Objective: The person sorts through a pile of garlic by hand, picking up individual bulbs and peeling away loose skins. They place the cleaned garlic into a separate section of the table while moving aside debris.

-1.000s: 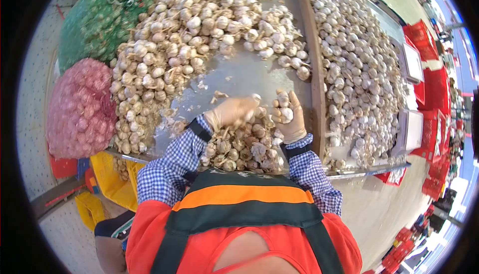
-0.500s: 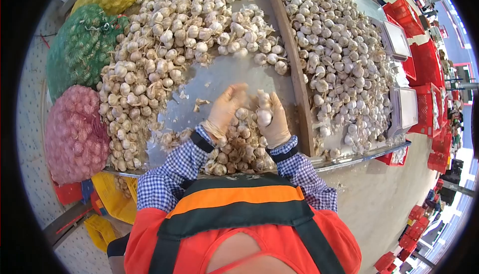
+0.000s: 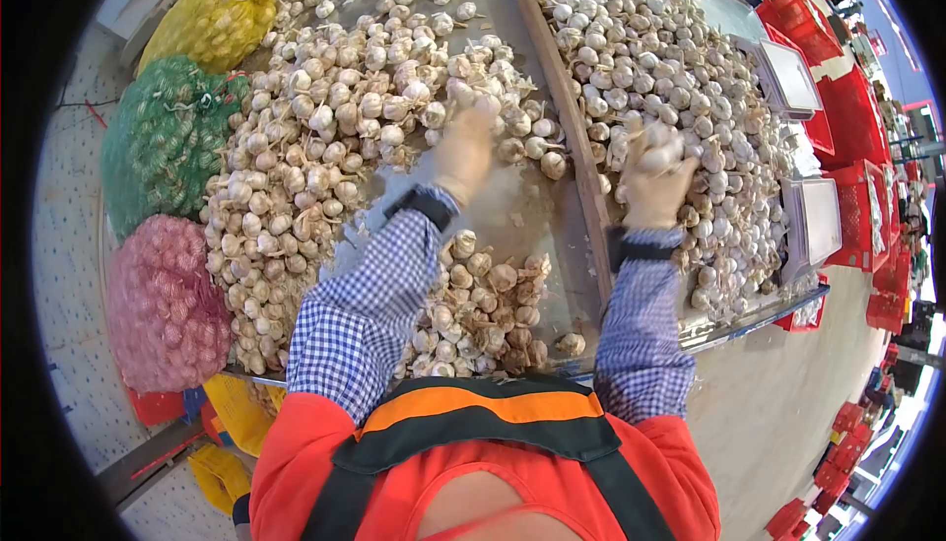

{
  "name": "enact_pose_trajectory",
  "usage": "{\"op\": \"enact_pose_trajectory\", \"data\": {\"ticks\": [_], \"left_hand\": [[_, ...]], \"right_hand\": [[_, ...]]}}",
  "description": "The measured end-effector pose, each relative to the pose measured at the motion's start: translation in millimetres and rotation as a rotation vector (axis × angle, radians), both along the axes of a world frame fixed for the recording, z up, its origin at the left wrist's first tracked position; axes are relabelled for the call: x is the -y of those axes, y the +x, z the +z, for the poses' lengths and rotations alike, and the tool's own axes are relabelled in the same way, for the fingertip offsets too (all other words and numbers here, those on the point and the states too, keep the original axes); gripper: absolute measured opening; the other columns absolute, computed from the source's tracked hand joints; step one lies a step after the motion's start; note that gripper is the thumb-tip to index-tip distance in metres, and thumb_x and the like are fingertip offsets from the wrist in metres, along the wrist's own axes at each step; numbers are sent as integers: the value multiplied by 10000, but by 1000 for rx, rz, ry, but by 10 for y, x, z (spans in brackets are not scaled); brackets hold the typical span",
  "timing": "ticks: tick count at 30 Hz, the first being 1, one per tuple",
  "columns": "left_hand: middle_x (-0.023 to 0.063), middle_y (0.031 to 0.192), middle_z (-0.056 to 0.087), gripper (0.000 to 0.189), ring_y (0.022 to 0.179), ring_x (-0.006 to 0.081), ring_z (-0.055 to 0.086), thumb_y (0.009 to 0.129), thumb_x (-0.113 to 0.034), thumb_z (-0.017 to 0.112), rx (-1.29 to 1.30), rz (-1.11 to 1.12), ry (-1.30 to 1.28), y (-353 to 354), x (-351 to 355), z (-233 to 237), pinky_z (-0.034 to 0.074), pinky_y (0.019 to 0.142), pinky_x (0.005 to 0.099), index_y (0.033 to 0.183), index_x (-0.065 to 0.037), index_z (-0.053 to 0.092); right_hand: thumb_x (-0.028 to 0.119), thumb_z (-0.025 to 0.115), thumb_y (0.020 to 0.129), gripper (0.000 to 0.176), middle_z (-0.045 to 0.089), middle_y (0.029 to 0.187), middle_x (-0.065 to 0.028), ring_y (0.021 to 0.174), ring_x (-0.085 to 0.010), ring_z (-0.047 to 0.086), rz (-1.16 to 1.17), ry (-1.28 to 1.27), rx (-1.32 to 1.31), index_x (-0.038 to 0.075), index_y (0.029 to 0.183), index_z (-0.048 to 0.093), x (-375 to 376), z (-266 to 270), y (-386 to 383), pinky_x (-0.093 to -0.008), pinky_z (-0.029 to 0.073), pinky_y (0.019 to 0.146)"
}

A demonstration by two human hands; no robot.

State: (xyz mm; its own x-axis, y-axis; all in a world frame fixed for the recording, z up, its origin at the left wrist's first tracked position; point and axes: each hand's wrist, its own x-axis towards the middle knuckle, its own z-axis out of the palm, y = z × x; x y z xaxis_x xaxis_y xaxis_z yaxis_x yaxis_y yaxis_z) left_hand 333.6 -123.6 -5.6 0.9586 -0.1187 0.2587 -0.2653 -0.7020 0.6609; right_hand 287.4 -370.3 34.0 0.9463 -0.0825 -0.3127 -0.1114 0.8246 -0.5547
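My left hand [image 3: 463, 155] reaches forward to the near edge of the large garlic pile [image 3: 335, 107]. Motion smears its fingertips, so whether they grip a bulb cannot be made out. Beyond the wooden divider [image 3: 567, 98], my right hand [image 3: 658, 186] is over the right-hand heap of garlic [image 3: 641, 58], its fingers curled around garlic bulbs [image 3: 660, 155]. A smaller group of browner garlic bulbs [image 3: 473, 304] lies close to my body, partly behind my left sleeve. Both wrists have dark bands over checked sleeves.
Yellow [image 3: 212, 19], green [image 3: 168, 142] and pink [image 3: 168, 304] net sacks of garlic line the left side. Clear plastic boxes [image 3: 813, 221] stand at the right table edge, with red crates [image 3: 857, 211] beyond. A yellow crate [image 3: 236, 413] sits low at left.
Both hands have separated from in front of my body. The left went forward to the large pile; the right carried garlic across the divider to the right-hand heap. The view has shifted slightly.
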Motion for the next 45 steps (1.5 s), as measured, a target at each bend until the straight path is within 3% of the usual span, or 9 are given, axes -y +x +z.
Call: {"op": "enact_pose_trajectory", "data": {"ticks": [5,8,13,21,24,27,32,41,45], "left_hand": [[116,1130,569,314,876,355,636,833,-266,630,-482,56,300,282,-385,-413,511,777,454,1118,-136,611],[115,1089,589,395,906,368,625,766,-279,705,-388,-38,482,84,-463,-400,510,789,446,1118,-138,594],[121,1027,569,417,952,289,600,734,-158,740,-385,-131,40,-106,-796,-680,477,831,374,1102,-86,557],[13,914,561,327,739,104,552,848,-154,711,-668,-84,-1045,-373,-726,-408,489,665,245,1108,-85,524],[7,826,569,255,704,110,571,898,-264,656,-769,89,-1063,-229,-742,-448,509,639,260,1042,-77,559],[8,741,561,315,707,100,583,930,-356,597,-726,263,-718,36,-595,-436,506,624,254,1018,-54,581],[165,1058,667,578,954,366,638,822,-586,530,-645,16,442,195,-168,-275,504,795,452,1217,-163,541],[137,947,670,369,906,342,648,800,-266,654,-486,-79,-107,-251,-411,-596,515,784,392,1137,-191,526],[82,944,630,425,818,241,643,767,-163,729,-400,-84,-457,-559,-532,-715,517,714,341,1126,-183,503]], "right_hand": [[367,462,988,482,498,1305,-164,1165,-218,535,-135,2,-77,50,1347,414,11,637,611,-332,516,749],[323,497,962,438,602,1194,-101,939,-245,657,564,-888,-168,21,1279,491,-565,-35,636,-359,525,647],[263,574,860,248,650,994,-140,841,-297,678,700,-2372,321,81,1015,640,-1115,-818,532,-401,552,732],[270,593,818,321,662,923,-131,814,-319,683,851,-2377,156,31,1032,611,-1059,-735,297,-406,570,597],[337,603,782,407,691,915,-180,868,-319,669,1019,-1659,-199,39,1058,624,-873,-328,299,-379,507,824],[388,582,787,488,690,887,-189,883,-320,669,632,-1706,-98,38,1127,602,-709,-420,407,-394,511,808],[337,560,817,497,662,1026,-246,1016,-384,627,863,-2072,-225,-13,1170,567,-856,-422,737,-432,485,900],[289,579,822,445,659,958,-261,911,-387,657,1015,-2182,-196,11,1167,533,-955,-617,178,-456,507,804],[408,586,870,547,655,1048,-207,933,-349,658,924,-1265,-81,21,1246,496,-700,-544,-371,-421,516,779]]}}
